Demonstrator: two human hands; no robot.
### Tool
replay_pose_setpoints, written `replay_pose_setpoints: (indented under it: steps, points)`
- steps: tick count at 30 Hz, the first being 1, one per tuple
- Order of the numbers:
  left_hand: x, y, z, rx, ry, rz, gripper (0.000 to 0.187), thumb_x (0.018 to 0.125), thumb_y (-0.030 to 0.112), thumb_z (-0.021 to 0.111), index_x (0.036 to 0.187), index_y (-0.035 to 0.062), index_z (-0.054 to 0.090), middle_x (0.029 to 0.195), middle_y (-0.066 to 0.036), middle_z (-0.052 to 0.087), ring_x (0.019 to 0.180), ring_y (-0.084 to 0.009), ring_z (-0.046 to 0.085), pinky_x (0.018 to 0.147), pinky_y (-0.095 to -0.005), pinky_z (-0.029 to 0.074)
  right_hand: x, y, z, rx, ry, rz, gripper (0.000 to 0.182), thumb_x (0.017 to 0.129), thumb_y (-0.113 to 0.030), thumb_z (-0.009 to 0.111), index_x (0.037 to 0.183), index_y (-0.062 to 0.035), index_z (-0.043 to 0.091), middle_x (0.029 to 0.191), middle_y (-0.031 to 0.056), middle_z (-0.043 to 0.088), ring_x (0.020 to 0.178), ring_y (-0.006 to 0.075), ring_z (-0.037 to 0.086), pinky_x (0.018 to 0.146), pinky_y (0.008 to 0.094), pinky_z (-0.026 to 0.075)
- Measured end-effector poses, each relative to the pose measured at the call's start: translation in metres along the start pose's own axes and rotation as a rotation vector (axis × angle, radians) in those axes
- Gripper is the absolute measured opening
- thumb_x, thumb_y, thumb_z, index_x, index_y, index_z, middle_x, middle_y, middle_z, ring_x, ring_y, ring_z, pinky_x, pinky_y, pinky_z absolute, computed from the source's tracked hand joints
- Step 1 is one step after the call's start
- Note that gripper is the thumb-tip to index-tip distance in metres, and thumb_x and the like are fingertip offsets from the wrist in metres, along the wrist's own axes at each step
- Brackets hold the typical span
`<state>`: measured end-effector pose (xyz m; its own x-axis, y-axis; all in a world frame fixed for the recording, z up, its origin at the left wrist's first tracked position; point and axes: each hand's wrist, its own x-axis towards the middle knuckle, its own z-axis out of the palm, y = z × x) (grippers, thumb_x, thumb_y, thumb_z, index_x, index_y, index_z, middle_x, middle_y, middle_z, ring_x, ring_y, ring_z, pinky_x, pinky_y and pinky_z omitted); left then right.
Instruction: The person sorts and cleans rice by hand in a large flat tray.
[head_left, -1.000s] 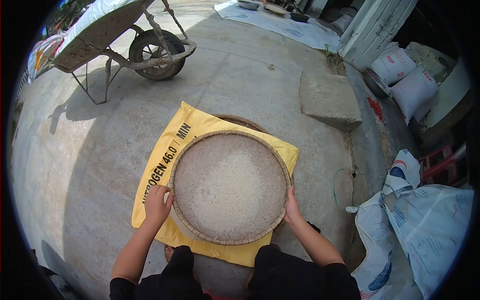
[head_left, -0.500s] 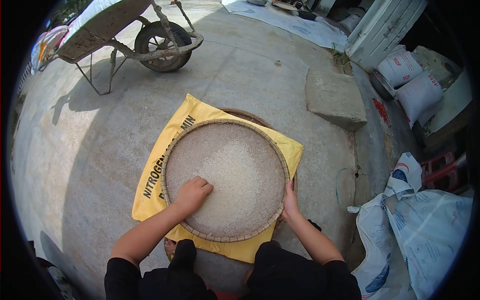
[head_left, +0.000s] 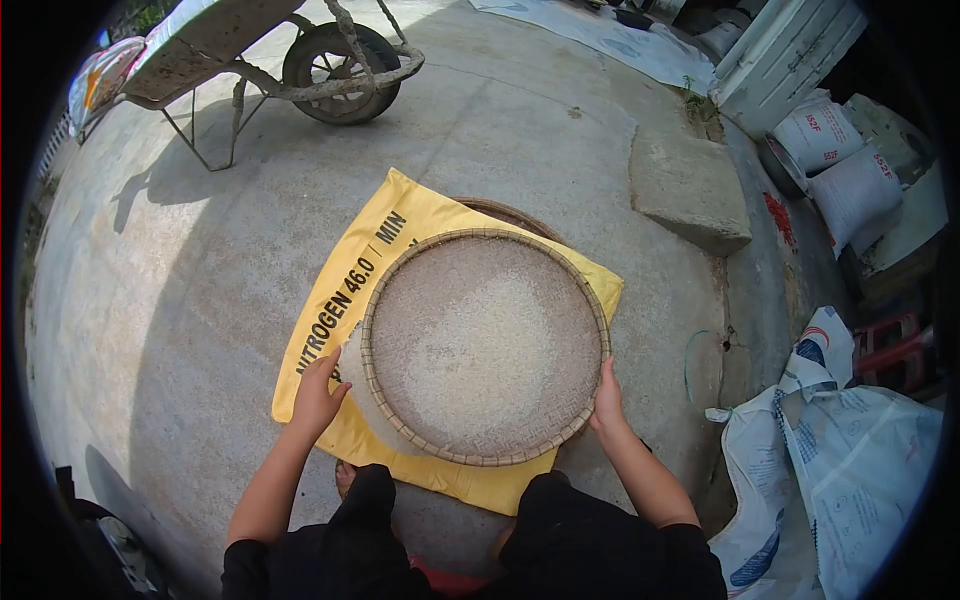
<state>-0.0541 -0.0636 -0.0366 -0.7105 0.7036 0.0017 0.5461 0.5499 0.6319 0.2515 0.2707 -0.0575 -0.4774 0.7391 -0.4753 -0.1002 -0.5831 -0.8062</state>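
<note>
A round woven bamboo sieve (head_left: 486,458) holds a heap of pale rice-like grains (head_left: 490,350), thickest in its middle. It rests over a yellow printed sack (head_left: 335,300). My right hand (head_left: 608,405) grips the right rim, thumb on top and fingers hidden below. My left hand (head_left: 318,390) is just left of the rim, above the sack, with thumb and fingers apart and nothing in it. A pale patch of grains shows beneath the sieve's left edge. The edge of a second woven basket (head_left: 510,215) sticks out behind, partly covered by the sack.
A dirty wheelbarrow (head_left: 345,75) stands at the upper left. To the right are a concrete block (head_left: 690,190), white woven sacks (head_left: 850,470), filled sacks (head_left: 855,190) and red bits (head_left: 778,218) on the ground. A white sheet (head_left: 600,35) lies at the back.
My left hand has come out of the grains and moved left past the rim. The sieve has shifted right relative to the yellow sack, uncovering more lettering. My right hand keeps its hold.
</note>
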Motion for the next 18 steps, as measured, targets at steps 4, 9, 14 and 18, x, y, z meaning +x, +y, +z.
replay_pose_setpoints:
  steps: [4,9,14,18]
  points:
    - [0.017,0.022,0.003,0.068,0.158,0.138,0.041,0.074,0.006,0.065,0.113,0.0033,0.056,0.105,-0.016,0.057,0.101,-0.0321,0.053,0.087,-0.0381,0.042,0.002,0.002,-0.002,-0.014,-0.006,-0.005,0.066,0.093,-0.05,0.034,0.132,0.0032,0.032,0.131,0.0161,0.042,0.117,0.0278,0.045,0.099,0.0383,0.036]
    - [0.037,0.084,0.011,0.115,0.031,0.453,0.032,0.073,0.011,0.066,0.104,0.0061,0.06,0.093,-0.01,0.059,0.092,-0.0267,0.055,0.077,-0.0373,0.046,0.005,0.007,0.001,-0.009,-0.029,-0.03,0.066,0.093,-0.05,0.034,0.132,0.0025,0.032,0.13,0.0153,0.043,0.117,0.0276,0.044,0.098,0.0388,0.037]
    - [0.042,0.097,0.048,0.168,-0.104,0.564,0.021,0.074,0.014,0.063,0.094,0.0079,0.06,0.085,-0.008,0.056,0.086,-0.0253,0.054,0.071,-0.0371,0.046,-0.003,-0.003,0.016,-0.027,-0.025,0.006,0.064,0.093,-0.049,0.034,0.133,0.0016,0.032,0.131,0.0149,0.043,0.117,0.0273,0.044,0.099,0.0394,0.037]
    - [0.043,0.09,0.061,0.215,-0.146,0.579,0.012,0.076,0.016,0.06,0.084,0.0086,0.058,0.081,-0.008,0.054,0.084,-0.0251,0.054,0.07,-0.0361,0.046,0.0,-0.006,0.015,-0.011,-0.042,0.042,0.062,0.094,-0.048,0.033,0.133,0.001,0.032,0.131,0.0151,0.043,0.117,0.0274,0.044,0.098,0.0394,0.037]
